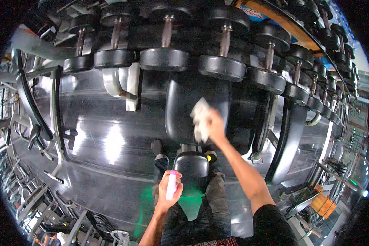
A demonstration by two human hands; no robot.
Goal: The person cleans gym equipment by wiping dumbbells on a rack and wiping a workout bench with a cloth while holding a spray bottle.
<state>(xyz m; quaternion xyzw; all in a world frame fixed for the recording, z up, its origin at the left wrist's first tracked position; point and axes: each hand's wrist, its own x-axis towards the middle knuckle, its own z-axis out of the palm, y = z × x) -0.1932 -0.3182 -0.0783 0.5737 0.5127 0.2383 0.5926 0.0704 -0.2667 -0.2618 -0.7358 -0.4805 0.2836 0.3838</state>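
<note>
My right hand [217, 126] is closed on a crumpled white cloth [201, 114], slightly blurred. The cloth lies over the large black backrest pad [179, 107] of a weight bench, near its right side; whether it presses on the surface is hard to tell. My left hand [163, 193] grips a white bottle with a pink top [171, 186], perhaps a spray bottle, mostly covered by the fingers. It is held just in front of the smaller black seat pad [191, 164], which sits between my legs.
A rack of black round-headed dumbbells [164, 58] spans the far side, overhanging the backrest. Another padded bench [286, 144] stands at right, and a metal-framed machine [55, 123] at left. Dark shiny floor [95, 123] reflects lights. More gym equipment [33, 196] fills the lower left.
</note>
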